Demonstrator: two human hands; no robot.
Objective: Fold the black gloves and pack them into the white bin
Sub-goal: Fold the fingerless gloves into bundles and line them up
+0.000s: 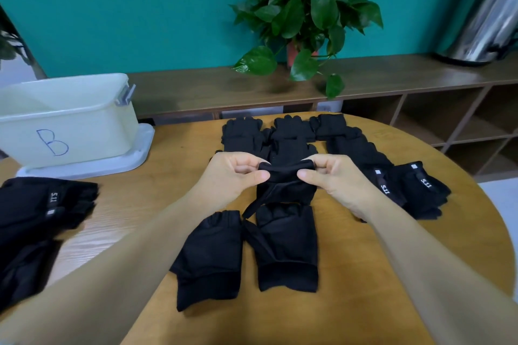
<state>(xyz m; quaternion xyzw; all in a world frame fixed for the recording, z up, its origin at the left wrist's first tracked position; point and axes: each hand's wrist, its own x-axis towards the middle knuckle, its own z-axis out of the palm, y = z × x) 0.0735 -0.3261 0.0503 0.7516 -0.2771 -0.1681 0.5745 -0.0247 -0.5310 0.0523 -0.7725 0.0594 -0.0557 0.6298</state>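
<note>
Both hands pinch one black glove above the middle of the round wooden table. My left hand holds its upper left edge between thumb and fingers, and my right hand holds the upper right edge. The glove hangs lifted and bunched. Below it lie two folded black gloves, one on the left and one on the right. Several more black gloves lie in rows behind my hands. The white bin, marked B, stands at the left on its lid.
A pile of black gloves with 5.11 tags lies at the left edge, and more tagged gloves lie at the right. Behind the table runs a wooden shelf unit with a potted plant and a steel urn.
</note>
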